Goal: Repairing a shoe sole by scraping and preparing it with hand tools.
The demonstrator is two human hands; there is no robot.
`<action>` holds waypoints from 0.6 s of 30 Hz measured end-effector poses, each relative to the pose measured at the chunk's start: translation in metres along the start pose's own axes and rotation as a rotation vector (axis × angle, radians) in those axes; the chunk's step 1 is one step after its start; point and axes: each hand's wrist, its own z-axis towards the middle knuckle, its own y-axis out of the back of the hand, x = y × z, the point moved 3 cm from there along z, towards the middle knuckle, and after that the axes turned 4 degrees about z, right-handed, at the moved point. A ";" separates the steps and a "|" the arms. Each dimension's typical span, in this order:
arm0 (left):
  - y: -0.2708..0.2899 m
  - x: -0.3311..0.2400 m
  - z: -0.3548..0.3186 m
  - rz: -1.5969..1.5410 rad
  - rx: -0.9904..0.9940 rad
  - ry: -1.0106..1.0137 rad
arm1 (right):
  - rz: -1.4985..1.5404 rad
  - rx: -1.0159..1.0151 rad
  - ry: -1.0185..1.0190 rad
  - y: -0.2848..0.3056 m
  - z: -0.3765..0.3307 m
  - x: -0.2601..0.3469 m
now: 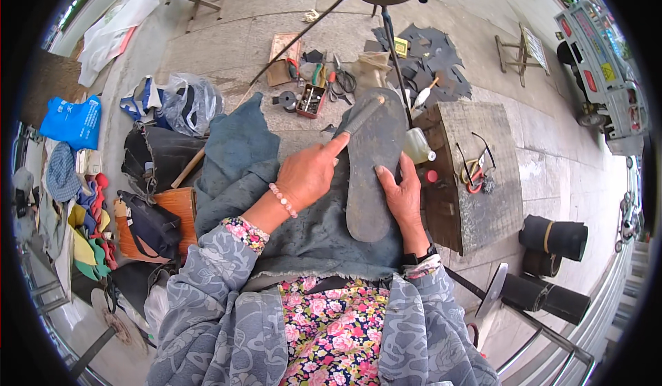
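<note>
A dark grey shoe sole [372,186] lies lengthwise over my lap, its scuffed flat face up. My right hand [401,198] grips it along the right edge, thumb on the face. In my left hand [307,177] is a slim grey rod-shaped tool [363,117] with a pale tip, the index finger stretched along it. The rod lies across the upper part of the sole, its tip near the far end. Exactly what kind of tool it is, I cannot make out. Beneath the sole, a worn dark green cloth [238,151] covers my lap.
A wooden box [476,176] on the right carries glasses and orange-handled scissors. Ahead lie black scissors [343,76], a small tin of metal bits [311,101] and dark scrap sheets [438,62]. A machine stand rises beyond. Black rolls [552,238] sit right, bags [72,120] left.
</note>
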 end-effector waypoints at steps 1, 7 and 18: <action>-0.002 -0.002 -0.003 -0.007 0.011 -0.008 | -0.005 -0.010 -0.010 0.001 -0.001 -0.003; 0.005 -0.017 -0.058 -0.107 0.129 0.059 | -0.034 -0.003 0.024 0.002 0.001 0.005; -0.001 -0.010 -0.038 -0.098 -0.011 -0.033 | -0.059 0.070 0.048 0.005 -0.007 0.001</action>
